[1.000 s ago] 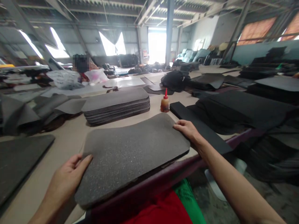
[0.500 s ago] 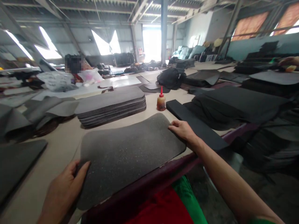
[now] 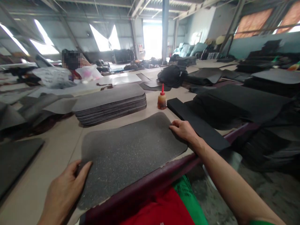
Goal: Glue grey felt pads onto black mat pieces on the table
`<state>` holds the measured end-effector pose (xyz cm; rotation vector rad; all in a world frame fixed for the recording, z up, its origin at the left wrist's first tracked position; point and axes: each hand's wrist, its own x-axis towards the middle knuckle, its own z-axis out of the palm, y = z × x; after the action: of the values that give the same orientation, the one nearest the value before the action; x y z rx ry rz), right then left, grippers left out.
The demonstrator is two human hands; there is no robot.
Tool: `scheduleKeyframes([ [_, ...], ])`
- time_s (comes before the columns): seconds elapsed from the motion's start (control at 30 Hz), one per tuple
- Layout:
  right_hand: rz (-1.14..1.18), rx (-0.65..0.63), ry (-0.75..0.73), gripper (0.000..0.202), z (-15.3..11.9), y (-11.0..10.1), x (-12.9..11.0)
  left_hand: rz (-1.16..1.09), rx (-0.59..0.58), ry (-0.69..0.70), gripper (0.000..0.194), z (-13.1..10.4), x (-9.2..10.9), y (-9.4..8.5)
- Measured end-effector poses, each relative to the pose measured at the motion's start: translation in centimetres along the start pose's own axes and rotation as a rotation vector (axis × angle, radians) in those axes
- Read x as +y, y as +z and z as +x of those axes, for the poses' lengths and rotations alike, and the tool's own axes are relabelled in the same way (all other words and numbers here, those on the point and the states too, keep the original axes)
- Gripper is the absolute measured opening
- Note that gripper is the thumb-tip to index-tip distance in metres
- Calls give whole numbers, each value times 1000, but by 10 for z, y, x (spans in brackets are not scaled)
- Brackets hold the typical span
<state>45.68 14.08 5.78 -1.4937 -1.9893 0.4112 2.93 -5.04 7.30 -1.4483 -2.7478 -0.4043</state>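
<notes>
A dark grey sheet [image 3: 131, 153] with rounded corners and pale specks lies at the table's front edge. My left hand [image 3: 67, 184] grips its left edge, thumb on top and fingers at the side, partly hidden. At the right edge, my right hand [image 3: 184, 129] holds the same sheet between thumb and curled fingers. Just beyond it stands a stack of similar grey sheets [image 3: 110, 106]. A squeeze bottle [image 3: 162, 100] with a red nozzle and amber-brown contents stands upright past the sheet's far right corner.
A long black strip [image 3: 197, 123] lies right of my right hand, beside piled black material [image 3: 243, 103]. Another dark sheet [image 3: 18, 159] lies at the left. A black bag [image 3: 172, 76] sits farther back. A person [image 3: 72, 61] is behind plastic bags [image 3: 89, 73].
The camera view has shifted slightly. Both hands keep their hold at the sheet's two edges, and the sheet stays in nearly the same place.
</notes>
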Motion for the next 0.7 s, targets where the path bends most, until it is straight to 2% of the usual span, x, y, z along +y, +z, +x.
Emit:
scheduleKeyframes([
  [0.13, -26, -9, 7, 15, 0, -2, -3, -5, -103, -22, 56, 0, 2, -3],
  [0.37, -49, -27, 23, 15, 1, -2, -1, -50, -107, -10, 56, -2, 6, -4],
  [0.6, -64, -38, 37, 17, 0, -4, -4, -55, -50, -12, 42, -2, 7, -4],
  [0.7, -79, -44, 45, 17, 1, -4, -4, -64, -51, -16, 43, 0, 6, -2],
])
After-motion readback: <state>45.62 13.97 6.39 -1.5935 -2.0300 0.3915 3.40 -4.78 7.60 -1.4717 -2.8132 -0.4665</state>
